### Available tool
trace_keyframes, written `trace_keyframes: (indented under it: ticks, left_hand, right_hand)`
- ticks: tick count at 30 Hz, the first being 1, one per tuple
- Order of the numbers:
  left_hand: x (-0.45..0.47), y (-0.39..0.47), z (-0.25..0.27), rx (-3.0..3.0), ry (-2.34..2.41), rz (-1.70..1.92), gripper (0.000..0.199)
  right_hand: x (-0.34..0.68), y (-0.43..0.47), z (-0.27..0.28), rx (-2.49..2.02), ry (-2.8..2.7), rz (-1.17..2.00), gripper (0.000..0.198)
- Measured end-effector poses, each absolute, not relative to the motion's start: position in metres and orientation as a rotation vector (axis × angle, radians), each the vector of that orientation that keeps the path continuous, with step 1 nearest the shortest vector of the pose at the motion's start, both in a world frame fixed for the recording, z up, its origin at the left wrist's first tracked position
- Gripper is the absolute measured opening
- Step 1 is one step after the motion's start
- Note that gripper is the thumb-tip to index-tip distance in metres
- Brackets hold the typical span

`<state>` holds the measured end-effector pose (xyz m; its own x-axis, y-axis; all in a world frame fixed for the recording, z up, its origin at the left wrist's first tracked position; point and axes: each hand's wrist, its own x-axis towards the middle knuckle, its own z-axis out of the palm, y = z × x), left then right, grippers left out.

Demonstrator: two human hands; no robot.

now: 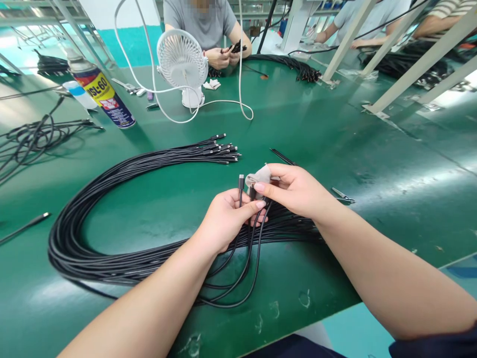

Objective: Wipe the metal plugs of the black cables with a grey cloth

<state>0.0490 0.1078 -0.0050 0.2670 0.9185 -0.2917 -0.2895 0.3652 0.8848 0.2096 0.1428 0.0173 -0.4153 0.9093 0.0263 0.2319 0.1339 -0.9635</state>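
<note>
Several black cable ends are gripped in my left hand [234,219], with one black USB cable plug [241,182] standing upright above its fingers. My right hand [294,189] pinches a pale cloth [261,175] against another cable plug [252,191] beside it. From my left hand the held cables hang in loops toward the table's front. Behind and below both hands lies a thick bundle of black cables [67,233], curved in a U on the green table [149,204]. Its far ends, with metal-tipped plugs [225,149], point right.
A spray can [108,97] and a white fan [182,62] with a looping white cord stand at the back. Tweezers [343,196] lie right of my hands. Loose cables [33,139] are at left. Across the table a person [203,25] handles cables; metal posts [417,64] rise at right.
</note>
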Motion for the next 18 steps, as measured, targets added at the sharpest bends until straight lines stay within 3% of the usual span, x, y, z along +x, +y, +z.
trace_keyframes:
  ticks: [6, 9, 15, 18]
  left_hand:
    - [0.0499, 0.1080, -0.0031, 0.816, 0.969, 0.938, 0.029]
    - [0.0500, 0.1086, -0.0043, 0.855, 0.946, 0.919, 0.027]
    - [0.0467, 0.1091, -0.0064, 0.877, 0.897, 0.879, 0.021]
    - [0.0455, 0.1092, -0.0056, 0.843, 0.895, 0.837, 0.018]
  right_hand:
    - [0.2097, 0.1419, 0.0212, -1.029, -1.827, 1.254, 0.040]
    - [0.2089, 0.1417, 0.0187, -1.088, -1.851, 1.148, 0.030]
    - [0.2117, 0.1415, 0.0211, -1.188, -1.787, 1.485, 0.023]
    - [0.2146, 0.1441, 0.0214, -1.212, -2.003, 1.159, 0.022]
